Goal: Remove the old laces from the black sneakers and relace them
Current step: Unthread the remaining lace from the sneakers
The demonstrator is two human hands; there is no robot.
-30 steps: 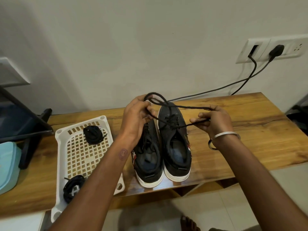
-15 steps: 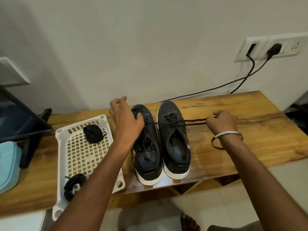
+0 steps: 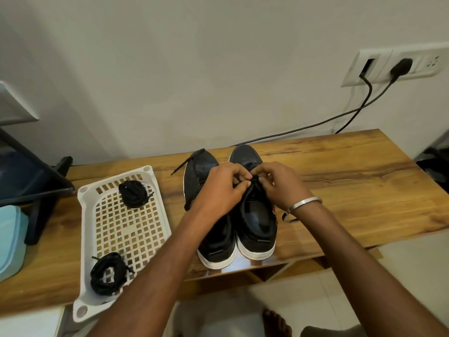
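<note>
Two black sneakers with white soles stand side by side on the wooden table (image 3: 352, 181), toes toward the wall. Over the right sneaker (image 3: 257, 222) both hands meet at its lacing. My left hand (image 3: 221, 188) and my right hand (image 3: 279, 183) each pinch the black lace (image 3: 255, 183) above the tongue. The left sneaker (image 3: 201, 171) lies partly under my left forearm; one loose lace end (image 3: 187, 161) trails off its toe to the left.
A white perforated tray (image 3: 121, 229) left of the shoes holds two coiled black lace bundles, one at the back (image 3: 133, 193), one at the front (image 3: 107, 273). A wall socket (image 3: 393, 66) with black cables is at the upper right. A light blue container (image 3: 9, 242) sits far left.
Both hands had pulled the lace ends apart sideways; now they have come together over the right sneaker's lacing. A lace end now lies off the left sneaker's toe.
</note>
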